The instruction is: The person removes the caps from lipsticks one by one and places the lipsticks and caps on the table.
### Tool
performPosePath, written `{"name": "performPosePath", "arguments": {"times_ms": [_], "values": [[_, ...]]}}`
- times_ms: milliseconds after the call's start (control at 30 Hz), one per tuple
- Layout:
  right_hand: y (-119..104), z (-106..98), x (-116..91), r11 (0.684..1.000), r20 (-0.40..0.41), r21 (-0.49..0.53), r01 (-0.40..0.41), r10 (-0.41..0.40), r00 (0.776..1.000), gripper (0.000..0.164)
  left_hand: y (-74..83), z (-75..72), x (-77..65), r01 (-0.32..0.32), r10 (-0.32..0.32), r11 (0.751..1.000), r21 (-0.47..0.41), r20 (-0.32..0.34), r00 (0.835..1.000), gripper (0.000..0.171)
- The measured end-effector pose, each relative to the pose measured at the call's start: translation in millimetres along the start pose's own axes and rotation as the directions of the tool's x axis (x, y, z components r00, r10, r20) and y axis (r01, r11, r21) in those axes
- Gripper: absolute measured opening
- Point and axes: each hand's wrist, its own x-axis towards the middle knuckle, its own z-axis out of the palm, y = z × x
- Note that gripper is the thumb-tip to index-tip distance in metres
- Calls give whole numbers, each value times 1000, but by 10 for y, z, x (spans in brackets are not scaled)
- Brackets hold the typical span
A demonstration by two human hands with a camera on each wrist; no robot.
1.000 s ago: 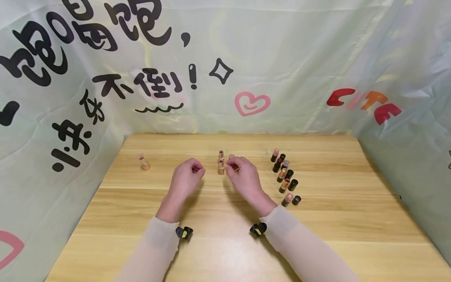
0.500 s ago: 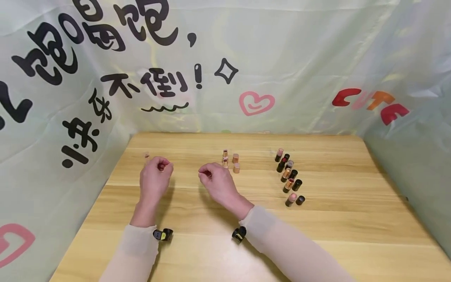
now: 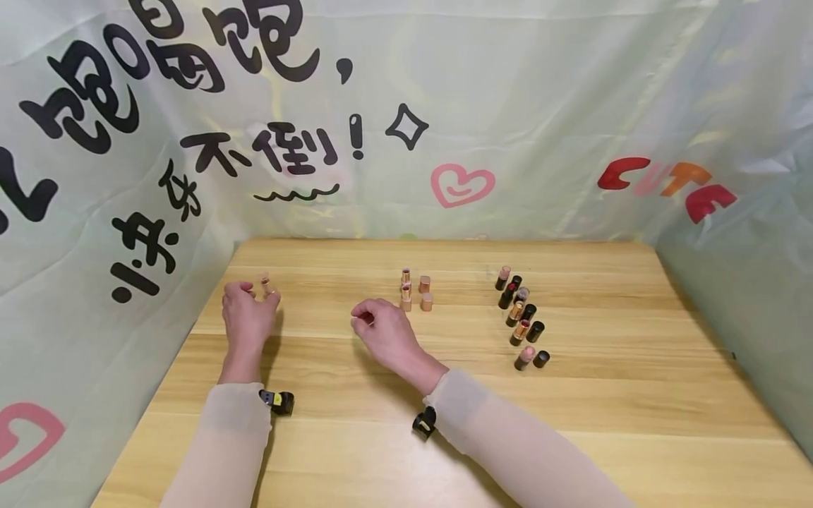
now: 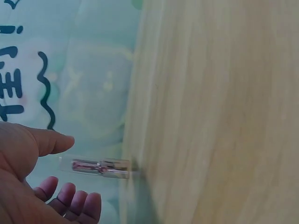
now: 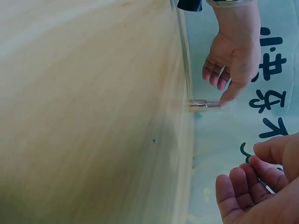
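At the table's left, a small lipstick with a clear cover (image 3: 267,284) stands upright. My left hand (image 3: 246,315) is just in front of it, fingers and thumb spread to either side. In the left wrist view the lipstick (image 4: 101,168) appears beyond the parted thumb and fingers, with no clear contact. The right wrist view shows the left thumb close by the lipstick (image 5: 203,106); whether they touch cannot be told. My right hand (image 3: 389,333) hovers near the table's middle, fingers loosely bent, holding nothing. Nearest to it are two open rose-gold lipsticks (image 3: 406,299).
Two rose-gold caps (image 3: 426,303) stand right of the middle lipsticks. Further right, several open lipsticks with black bases (image 3: 522,333) form a slanting row, with black caps (image 3: 536,331) beside them. A printed cloth (image 3: 546,141) encloses the wooden table (image 3: 356,437) at back and sides.
The left hand has moved left from the middle to the clear-covered lipstick, and its fingers have spread. The right hand has drifted left from the rose-gold caps, bringing them into sight.
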Motion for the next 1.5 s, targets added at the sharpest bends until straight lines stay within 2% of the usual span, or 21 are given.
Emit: {"name": "performPosePath", "arguments": {"times_ms": [200,367,600,967,1133,1300,1400,1500], "values": [[-32,94,81,999,24,52,-12,10,1000,18,-52,48,121,17,-15,999,-32,59,998,67],[-64,198,166,993,63,116,-29,22,998,27,-64,97,182,23,-18,999,-45,101,995,68],[-62,306,224,992,88,117,-37,26,996,32,-75,155,221,20,-15,999,-46,121,993,53],[-33,293,212,993,89,106,-52,42,995,31,-79,165,240,26,-26,1000,1,126,992,38],[-41,265,197,994,91,101,-49,40,995,30,51,150,143,10,-8,1000,-14,140,990,36],[-73,170,163,994,79,98,-42,34,996,29,329,139,-43,-64,76,996,-69,183,980,36],[-79,81,132,991,66,130,-43,34,997,28,488,152,-188,-128,146,987,-95,219,965,34],[-59,-27,94,983,47,179,-41,33,998,28,611,192,-352,-183,209,976,-121,272,939,31]]}}
